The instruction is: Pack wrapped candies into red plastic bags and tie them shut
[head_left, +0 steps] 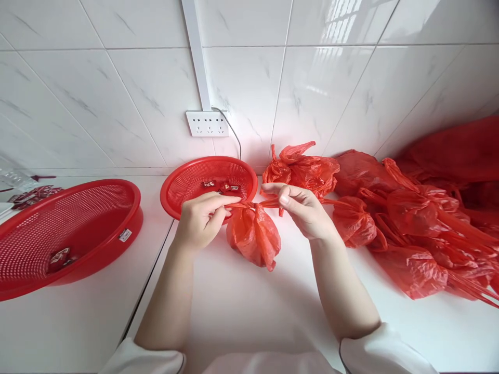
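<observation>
Left hand [200, 221] – fingers pinching one handle of a red plastic bag [255, 239] | right hand [307, 213] – fingers pinching the other handle | bag between both hands, over the white table [249, 317], neck gathered | more red bags [419, 213] rightward | red basket [181, 184] behind, wrapped packets [226, 186] inside | wall socket [208, 124]

Red plastic bag [254, 238], bulging (crinkled), neck [255, 206] gathered, handles [270, 203] stretched sideways
</observation>
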Available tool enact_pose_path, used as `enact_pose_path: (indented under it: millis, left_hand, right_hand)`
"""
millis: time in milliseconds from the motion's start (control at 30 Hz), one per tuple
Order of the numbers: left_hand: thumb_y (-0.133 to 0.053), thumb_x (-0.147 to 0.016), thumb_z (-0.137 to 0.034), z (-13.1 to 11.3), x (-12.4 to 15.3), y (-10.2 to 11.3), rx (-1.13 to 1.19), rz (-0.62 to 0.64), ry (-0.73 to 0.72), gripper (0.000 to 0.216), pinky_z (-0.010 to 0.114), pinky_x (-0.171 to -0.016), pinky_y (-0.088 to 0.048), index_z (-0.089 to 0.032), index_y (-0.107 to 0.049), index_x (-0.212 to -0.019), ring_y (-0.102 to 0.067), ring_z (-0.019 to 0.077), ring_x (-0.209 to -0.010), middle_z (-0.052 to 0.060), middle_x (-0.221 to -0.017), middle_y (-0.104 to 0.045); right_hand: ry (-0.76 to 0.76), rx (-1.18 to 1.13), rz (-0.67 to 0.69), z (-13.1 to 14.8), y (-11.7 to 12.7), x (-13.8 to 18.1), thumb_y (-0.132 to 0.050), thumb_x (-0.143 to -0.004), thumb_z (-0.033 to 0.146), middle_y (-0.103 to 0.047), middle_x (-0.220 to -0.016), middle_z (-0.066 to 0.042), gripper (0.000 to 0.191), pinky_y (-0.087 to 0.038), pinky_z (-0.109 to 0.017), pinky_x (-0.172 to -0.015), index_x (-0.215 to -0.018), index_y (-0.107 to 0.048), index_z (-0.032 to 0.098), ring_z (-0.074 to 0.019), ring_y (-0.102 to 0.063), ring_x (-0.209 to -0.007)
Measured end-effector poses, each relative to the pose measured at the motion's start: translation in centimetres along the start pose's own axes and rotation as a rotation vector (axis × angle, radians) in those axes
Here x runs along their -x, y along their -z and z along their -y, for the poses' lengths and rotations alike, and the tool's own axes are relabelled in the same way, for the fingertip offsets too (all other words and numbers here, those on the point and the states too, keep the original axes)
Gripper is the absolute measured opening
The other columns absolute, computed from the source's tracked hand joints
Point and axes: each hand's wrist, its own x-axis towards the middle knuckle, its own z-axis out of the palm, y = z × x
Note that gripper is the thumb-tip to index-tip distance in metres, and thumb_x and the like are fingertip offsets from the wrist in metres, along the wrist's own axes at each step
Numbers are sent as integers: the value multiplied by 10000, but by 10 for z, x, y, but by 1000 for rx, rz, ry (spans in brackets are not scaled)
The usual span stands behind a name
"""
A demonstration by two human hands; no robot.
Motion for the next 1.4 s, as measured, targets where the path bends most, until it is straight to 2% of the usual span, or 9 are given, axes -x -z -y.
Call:
enact_pose_path:
  millis: [233,500,600,733,867,1000,1167,1300,1400]
  left_hand:
    - [-578,-647,-45,9,-6,3,-538,-410,-49,276,402,-799,-504,-254,-696,-783,-613,260,-935,40,-948,-669]
    - [-560,-711,-137,7,-8,31,-465,-457,87,304,513,-919,-417,-207,-627,-999,-330,361,-1387,57,-1459,-396]
    - [-544,-680,-83,11,-9,26,-421,-322,103,357,524,-1008,-414,-236,-627,-992,-375,340,-1371,44,-1411,-467]
    - [-506,-704,-84,13,-8,19,-251,97,172,384,448,-1014,-461,-263,-624,-1023,-519,274,-1259,24,-1338,-560]
    - [-494,-792,-155,9,-7,16,-164,341,237,344,382,-920,-514,-287,-637,-1075,-560,257,-1211,15,-1306,-601]
    - [-534,-853,-280,7,-9,16,-166,299,274,249,363,-888,-525,-304,-655,-1069,-615,248,-1113,5,-1205,-663]
    - [-565,-860,-350,7,-12,14,-191,263,326,194,365,-913,-518,-291,-667,-1014,-647,249,-1070,20,-1135,-700]
    - [-554,-873,-379,4,-13,8,-173,294,300,182,348,-896,-521,-275,-667,-972,-654,241,-1041,25,-1097,-710]
    - [-529,-891,-422,1,-14,5,-154,338,299,213,328,-872,-522,-276,-663,-966,-651,235,-1033,18,-1098,-708]
  right_hand:
    - [27,251,-255,2,22,3,-418,-924,609,-449,-601,24,469,-420,-289,-549,-880,-680,222,-133,-472,-539]
    - [49,547,-652,14,73,19,-395,-912,638,-404,-559,23,531,-291,-285,-502,-816,-677,199,-132,-353,-490]
    - [32,641,-580,15,79,21,-473,-880,630,-521,-637,-13,501,-365,-289,-559,-687,-629,196,-152,-466,-579]
    - [-71,845,-425,22,86,28,-492,-875,617,-620,-705,-41,516,-405,-288,-572,-594,-582,194,-172,-557,-641]
    - [-138,998,-160,28,76,33,-537,-873,573,-689,-814,-35,381,-464,-310,-630,-794,-661,222,-197,-627,-720]
    - [-51,1114,72,5,36,29,-568,-849,576,-679,-1117,-78,435,-490,-405,-858,-1121,-624,242,-254,-632,-1014]
    - [-77,1372,363,-59,-17,33,-680,-733,607,-567,-1309,-221,855,-217,-596,-1112,-1393,-427,126,-367,-495,-1255]
    - [-211,1407,356,-80,-26,44,-573,-873,332,-668,-1096,-194,475,-441,-463,-929,-1284,-511,104,-327,-625,-1031]
    - [-240,1365,343,-60,2,47,-482,-869,167,-706,-948,-72,230,-479,-300,-686,-1051,-616,203,-220,-657,-811]
